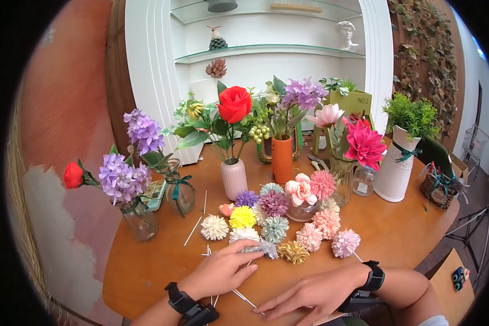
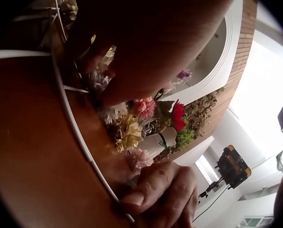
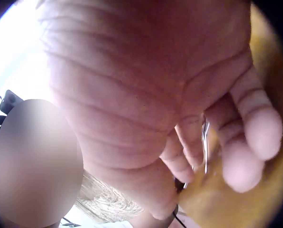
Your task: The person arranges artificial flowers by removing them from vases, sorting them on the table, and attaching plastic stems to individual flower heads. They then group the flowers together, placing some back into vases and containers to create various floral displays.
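Observation:
My left hand (image 1: 223,268) reaches over the table from the front, fingers extended at a grey-blue pompom flower (image 1: 268,248). A short white stem shows between its thumb and fingers. In the left wrist view, its fingertips overlap a pale flower (image 2: 101,80). Palm down near the front edge, my right hand (image 1: 315,292) has its fingers loosely extended. One fingertip rests at the end of thin white sticks (image 1: 243,297); the left wrist view shows that fingertip against a long white stick (image 2: 77,130). Gold (image 1: 293,252), yellow (image 1: 243,217) and pink pompom flowers (image 1: 346,243) lie around.
Behind the pompoms stand a pink vase (image 1: 234,181), an orange vase (image 1: 282,160) and a white vase (image 1: 395,174), all with flowers or greenery. Glass vases (image 1: 141,224) with purple flowers are at left. A glass bowl (image 1: 302,211) holds a peach flower. Loose white sticks (image 1: 192,231) lie left.

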`<state>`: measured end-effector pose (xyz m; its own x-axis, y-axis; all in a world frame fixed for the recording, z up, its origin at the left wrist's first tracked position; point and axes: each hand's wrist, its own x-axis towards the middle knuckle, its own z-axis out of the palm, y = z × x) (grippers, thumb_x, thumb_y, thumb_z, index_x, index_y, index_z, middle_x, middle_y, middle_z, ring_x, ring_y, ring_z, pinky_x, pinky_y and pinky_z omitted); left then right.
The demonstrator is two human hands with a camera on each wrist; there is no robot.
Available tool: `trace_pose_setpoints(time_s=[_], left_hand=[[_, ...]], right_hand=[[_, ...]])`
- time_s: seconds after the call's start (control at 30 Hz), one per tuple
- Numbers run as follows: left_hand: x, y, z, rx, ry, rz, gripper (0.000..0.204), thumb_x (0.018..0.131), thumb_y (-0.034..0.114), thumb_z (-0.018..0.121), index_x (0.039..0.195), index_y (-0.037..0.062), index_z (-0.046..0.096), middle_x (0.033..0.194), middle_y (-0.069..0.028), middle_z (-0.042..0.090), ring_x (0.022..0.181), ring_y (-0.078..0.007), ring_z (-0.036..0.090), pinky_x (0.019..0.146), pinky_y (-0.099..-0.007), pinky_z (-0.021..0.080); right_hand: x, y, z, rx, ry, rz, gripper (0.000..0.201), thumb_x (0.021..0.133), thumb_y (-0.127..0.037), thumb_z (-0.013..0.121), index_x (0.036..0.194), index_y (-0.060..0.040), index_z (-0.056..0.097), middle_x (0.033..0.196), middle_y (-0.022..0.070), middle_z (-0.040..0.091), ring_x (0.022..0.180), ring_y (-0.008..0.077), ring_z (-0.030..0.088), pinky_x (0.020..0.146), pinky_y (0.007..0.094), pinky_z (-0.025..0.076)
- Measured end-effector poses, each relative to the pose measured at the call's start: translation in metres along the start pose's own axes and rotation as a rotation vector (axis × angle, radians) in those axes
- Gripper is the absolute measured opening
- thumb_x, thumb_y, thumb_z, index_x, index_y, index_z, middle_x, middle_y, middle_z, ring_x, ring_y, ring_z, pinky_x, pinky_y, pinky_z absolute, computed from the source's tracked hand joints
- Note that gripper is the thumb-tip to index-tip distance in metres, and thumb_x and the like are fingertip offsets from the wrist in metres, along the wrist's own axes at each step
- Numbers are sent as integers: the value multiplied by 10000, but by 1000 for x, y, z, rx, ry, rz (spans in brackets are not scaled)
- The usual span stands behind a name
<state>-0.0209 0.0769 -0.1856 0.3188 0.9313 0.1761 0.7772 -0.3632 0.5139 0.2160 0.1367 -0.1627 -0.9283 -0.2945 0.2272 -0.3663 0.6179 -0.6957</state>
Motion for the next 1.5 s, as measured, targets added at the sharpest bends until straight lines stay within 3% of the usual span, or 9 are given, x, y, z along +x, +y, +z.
trace_pose_setpoints(time_s=[0.13,0.23,0.3,0.57,0.7,0.87,1.07,1.3,1.5], left_hand=[[3,-3,2,-23,86,1,289,897,174,627,1159,55,660,1218,-137,594,881,-252,648,789,-343,520],[5,-5,4,-155,272,-5,207,841,120,689,1029,38,713,985,-98,679,594,-119,553,582,-253,484],[6,0,1,-190,321,-17,175,804,104,733,960,26,726,913,-76,691,555,-86,509,532,-232,446],[2,3,-7,-222,305,-139,157,736,91,802,801,11,683,671,-5,599,488,-24,418,472,-206,352],[2,4,-6,-260,258,-236,171,729,87,806,803,21,666,653,10,566,487,-20,401,475,-208,358],[3,-1,0,-290,195,-126,234,726,102,806,926,42,702,816,6,592,543,-33,451,517,-212,397],[3,-11,3,-137,190,13,271,731,91,785,986,55,700,1011,-35,614,569,-65,516,559,-225,449],[4,-6,1,-182,148,-60,172,759,60,753,872,4,637,966,-48,679,576,-75,585,556,-228,491],[3,-2,-1,-687,182,-309,167,852,62,680,928,-30,563,892,-95,668,537,-104,610,454,-204,449]], right_hand=[[-10,27,17,-86,130,33,373,922,-236,619,1207,2,578,1327,133,539,1052,300,612,791,324,526],[-12,20,0,-138,180,302,302,902,-221,616,1112,-5,634,1192,136,602,970,315,632,838,379,517],[-12,14,-10,-250,179,493,282,908,-248,607,1094,-42,657,1159,116,615,964,300,634,824,367,521],[-18,21,0,-394,311,308,195,893,-222,619,994,-67,680,1042,78,633,894,276,642,728,392,523],[-21,23,-8,-461,265,418,142,854,-200,657,929,-80,661,874,59,653,784,273,652,668,383,518],[-17,18,-12,-408,224,699,170,834,-224,669,857,-72,599,806,81,643,753,290,638,632,395,499],[-21,21,-10,-496,194,668,129,855,-196,627,878,-74,591,792,94,636,760,307,635,652,417,501],[-20,18,-9,-504,245,578,121,885,-183,594,893,-63,578,791,100,631,768,327,630,656,426,497],[-18,15,-14,-7,315,570,98,929,-143,575,960,-51,568,807,68,655,725,198,638,643,345,490]])
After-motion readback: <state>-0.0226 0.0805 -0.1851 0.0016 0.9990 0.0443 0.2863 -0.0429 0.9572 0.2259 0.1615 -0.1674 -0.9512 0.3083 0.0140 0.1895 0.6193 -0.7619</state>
